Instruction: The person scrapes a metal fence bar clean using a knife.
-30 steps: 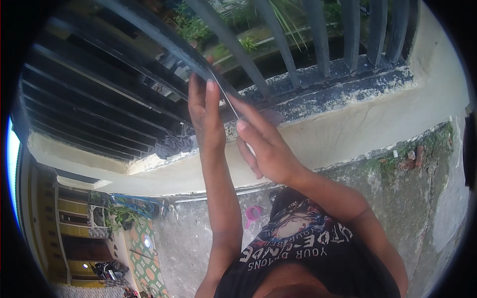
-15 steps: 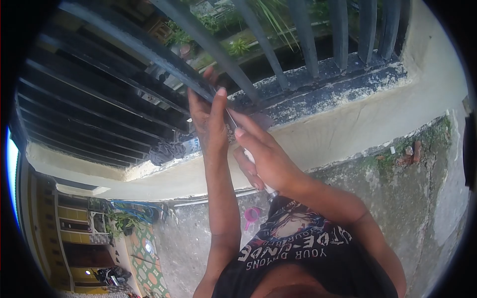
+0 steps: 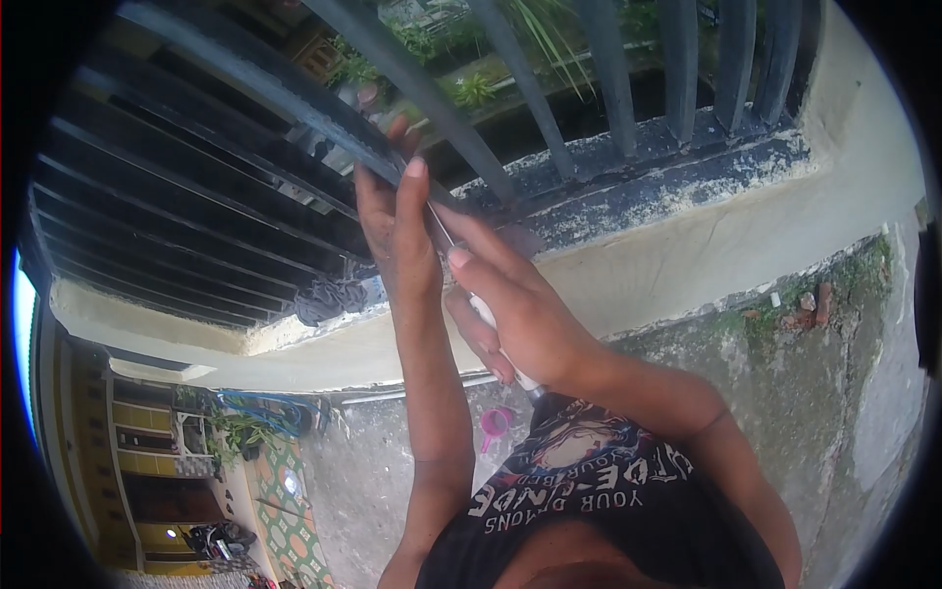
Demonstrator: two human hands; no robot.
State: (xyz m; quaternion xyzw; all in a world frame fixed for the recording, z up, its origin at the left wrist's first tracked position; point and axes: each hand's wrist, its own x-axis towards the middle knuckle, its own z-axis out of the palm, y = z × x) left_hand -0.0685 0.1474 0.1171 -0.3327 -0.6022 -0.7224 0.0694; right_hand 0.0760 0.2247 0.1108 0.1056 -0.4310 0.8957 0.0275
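A dark grey metal bar [image 3: 285,98] of the fence slants down to my hands. My left hand [image 3: 400,231] is wrapped round its lower part, fingers behind and thumb in front. In my right hand [image 3: 530,319] is a white-handled tool [image 3: 483,309], gripped with the fingers closed. Its thin metal shaft or blade points up to the bar beside my left thumb. The tool's tip is hidden near the bar, so its exact kind cannot be made out.
Below the bars runs a ledge [image 3: 677,182] with flaking dark paint. A crumpled grey cloth [image 3: 329,299] lies on it at left. On the concrete ground are a pink plastic dipper [image 3: 496,422] and brick pieces [image 3: 814,306]. Plants grow behind the fence.
Both hands and the white-handled tool have shifted slightly up and left along the bar. My grips look the same.
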